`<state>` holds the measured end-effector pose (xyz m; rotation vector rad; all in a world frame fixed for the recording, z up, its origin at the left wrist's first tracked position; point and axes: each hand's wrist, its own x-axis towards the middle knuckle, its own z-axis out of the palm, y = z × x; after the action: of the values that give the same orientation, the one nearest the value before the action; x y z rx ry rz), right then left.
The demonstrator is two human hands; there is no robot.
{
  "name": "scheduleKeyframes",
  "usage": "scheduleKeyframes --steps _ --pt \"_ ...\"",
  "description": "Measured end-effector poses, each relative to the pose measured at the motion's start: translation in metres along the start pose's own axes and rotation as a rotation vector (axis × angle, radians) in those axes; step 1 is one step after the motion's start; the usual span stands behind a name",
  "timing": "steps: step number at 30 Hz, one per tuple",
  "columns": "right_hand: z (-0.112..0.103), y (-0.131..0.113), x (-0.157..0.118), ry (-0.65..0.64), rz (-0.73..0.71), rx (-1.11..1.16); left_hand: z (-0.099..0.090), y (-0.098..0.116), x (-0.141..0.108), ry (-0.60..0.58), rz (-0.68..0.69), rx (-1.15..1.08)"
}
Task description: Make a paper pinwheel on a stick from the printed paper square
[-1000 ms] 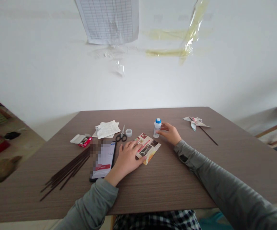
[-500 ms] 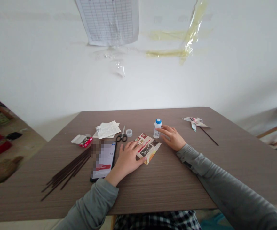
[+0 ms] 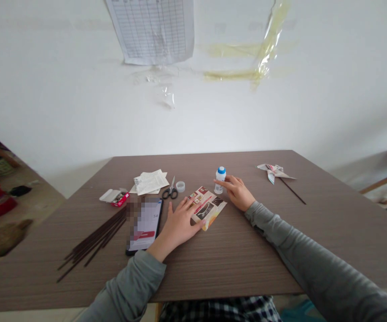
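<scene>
At the lower left of the brown table [image 3: 247,264] lies one bunch of thin dark sticks [image 3: 93,239], too many to count. Up from them sit one small red and white box [image 3: 115,197] and one phone [image 3: 144,226]. Above the phone are one pile of papers [image 3: 149,182], one pair of scissors [image 3: 170,191] and one small clear ring [image 3: 180,186].

In the middle, the left hand [image 3: 180,221] lies flat and wide open, its fingers on one folded picture paper [image 3: 207,208]. The paper looks light and soft and may slide, so flat fingers can hold it down.

The right hand [image 3: 237,192] is half open, not holding anything. Its first finger reaches to one small white bottle [image 3: 220,180] with a blue cap, upper middle. It looks light; take it around its middle. I cannot tell if the finger touches it.

At the far right is one paper pinwheel [image 3: 274,173] on a stick.
</scene>
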<state>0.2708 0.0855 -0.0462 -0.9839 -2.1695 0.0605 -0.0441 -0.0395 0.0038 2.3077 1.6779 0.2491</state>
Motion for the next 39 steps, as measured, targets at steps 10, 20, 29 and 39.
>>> scheduleKeyframes --steps 10,20,29,39 --pt "0.001 -0.009 -0.003 0.104 0.088 0.071 -0.001 0.003 -0.001 0.000 0.025 -0.012" --pt "0.000 -0.026 0.001 0.172 0.260 0.292 -0.001 0.005 -0.002 0.013 -0.005 -0.034" --pt "0.006 -0.044 0.004 0.089 0.398 0.431 0.004 0.008 -0.002 0.034 0.025 -0.030" --pt "0.014 -0.061 0.002 -0.067 0.297 0.289 -0.006 0.017 -0.003 -0.014 -0.007 -0.028"
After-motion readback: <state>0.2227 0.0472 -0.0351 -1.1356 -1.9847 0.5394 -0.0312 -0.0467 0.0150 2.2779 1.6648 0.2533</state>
